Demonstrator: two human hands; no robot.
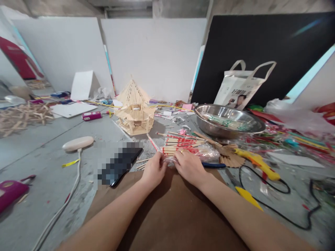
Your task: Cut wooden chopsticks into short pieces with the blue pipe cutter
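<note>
My left hand (pixel 156 169) is closed, its fingers pinched on a clear plastic wrapper (pixel 170 159). A thin stick in clear and red wrapping (pixel 152 142) slants up from beside that thumb. My right hand (pixel 190 166), with a ring on one finger, is closed at the same wrapper's other side; its fingertips are partly hidden. Just beyond both hands lies a pile of wooden chopsticks (pixel 171 149) in clear sleeves with red print. Several bare sticks (pixel 141 164) lie left of my left hand. A pavilion model (pixel 134 118) made of wooden sticks stands behind.
A dark phone (pixel 123 164), partly pixelated, lies on the left. Right are a steel basin (pixel 230 122) holding green-printed packets, a yellow glue gun (pixel 258 163) with a black cord, and a white tote bag (pixel 239 89). A white corded device (pixel 77 143) lies far left.
</note>
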